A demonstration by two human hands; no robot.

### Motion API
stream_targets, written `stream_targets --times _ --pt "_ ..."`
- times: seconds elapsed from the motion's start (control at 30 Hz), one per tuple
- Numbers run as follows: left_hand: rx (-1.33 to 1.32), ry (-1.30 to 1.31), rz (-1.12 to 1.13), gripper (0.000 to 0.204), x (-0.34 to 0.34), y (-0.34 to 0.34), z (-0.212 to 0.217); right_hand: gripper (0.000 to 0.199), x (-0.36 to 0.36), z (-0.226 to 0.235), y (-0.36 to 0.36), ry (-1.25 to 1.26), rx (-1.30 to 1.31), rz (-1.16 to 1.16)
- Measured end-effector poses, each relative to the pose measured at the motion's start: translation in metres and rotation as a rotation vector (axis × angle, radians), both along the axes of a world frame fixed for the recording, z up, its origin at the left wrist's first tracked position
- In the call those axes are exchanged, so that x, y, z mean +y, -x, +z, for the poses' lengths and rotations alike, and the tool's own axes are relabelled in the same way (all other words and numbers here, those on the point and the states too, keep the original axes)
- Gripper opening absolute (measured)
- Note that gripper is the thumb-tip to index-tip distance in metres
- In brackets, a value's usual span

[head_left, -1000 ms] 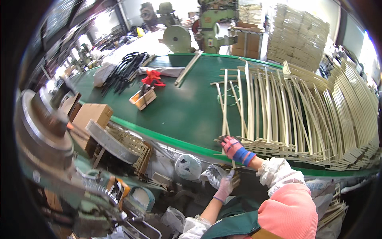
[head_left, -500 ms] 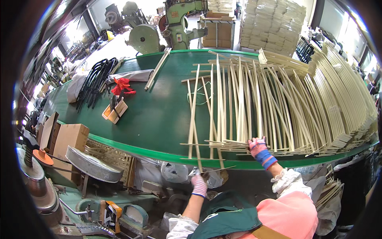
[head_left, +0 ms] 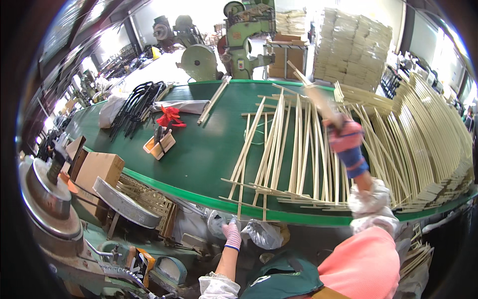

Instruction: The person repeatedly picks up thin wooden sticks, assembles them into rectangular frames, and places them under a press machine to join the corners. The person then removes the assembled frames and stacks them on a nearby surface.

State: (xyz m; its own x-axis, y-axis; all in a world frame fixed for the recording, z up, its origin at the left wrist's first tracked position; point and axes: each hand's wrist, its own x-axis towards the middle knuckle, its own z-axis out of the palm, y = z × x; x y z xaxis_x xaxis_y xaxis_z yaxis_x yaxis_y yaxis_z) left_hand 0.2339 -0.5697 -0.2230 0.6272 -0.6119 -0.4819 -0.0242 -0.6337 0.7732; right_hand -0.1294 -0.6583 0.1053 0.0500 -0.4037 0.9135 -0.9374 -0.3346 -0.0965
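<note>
My right hand point(head_left: 344, 133), in a pink and blue glove, is raised over the rows of pale wooden sticks point(head_left: 301, 149) and smeared by motion. It is closed around a wooden stick point(head_left: 299, 74) that points up and away to the left; the blur hides whether it is one stick or several. Below the conveyor's front edge, my left hand point(head_left: 232, 236), in a striped glove, has its fingers pressed together at the near end of a wooden stick point(head_left: 240, 207). Thin crosswise sticks point(head_left: 284, 193) lie over the near ends of the rows.
The green conveyor belt point(head_left: 199, 159) carries a small wooden box point(head_left: 160, 145), a red cloth point(head_left: 170, 116) and black curved rods point(head_left: 137, 107). A dense stack of sticks point(head_left: 433, 134) stands at right. Green machines point(head_left: 246, 40) are behind; a metal machine point(head_left: 52, 204) is at near left.
My right hand has lifted off the near ends of the sticks and moved away from me, carrying a wooden stick. My left hand has shifted slightly left. The whole view has shifted somewhat.
</note>
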Motion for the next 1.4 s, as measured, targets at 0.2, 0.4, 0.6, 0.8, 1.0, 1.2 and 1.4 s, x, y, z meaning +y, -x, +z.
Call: stream_targets --times 0.2,0.4,0.6,0.8,1.0,1.2,1.4 --pt "-0.743 0.846 -0.403 0.076 -0.006 0.038 0.147 0.036 0.087 0.050 0.094 -0.182 -0.413 0.267" --pt "-1.108 1.063 -0.378 0.084 0.003 0.072 0.270 0.051 0.070 0.112 0.191 -0.313 -0.657 0.776" --pt "-1.083 0.967 -0.343 0.086 0.075 0.050 0.255 0.048 0.024 0.132 0.136 -0.607 -0.564 0.781" --pt "-0.904 1.179 -0.186 0.083 0.140 0.049 0.251 0.046 0.032 0.146 -0.026 -1.072 -0.204 1.053" --pt "-0.689 1.053 0.084 0.072 0.177 0.031 0.250 0.022 0.096 0.072 -0.212 -1.961 -0.401 1.363" --pt "0.268 1.051 0.662 0.022 0.211 -0.031 0.202 0.012 0.163 -0.062 -0.345 -2.206 0.153 1.450" --pt "0.074 0.751 1.082 0.017 0.260 -0.070 0.166 0.013 0.208 -0.122 -0.402 -1.803 0.387 1.659"
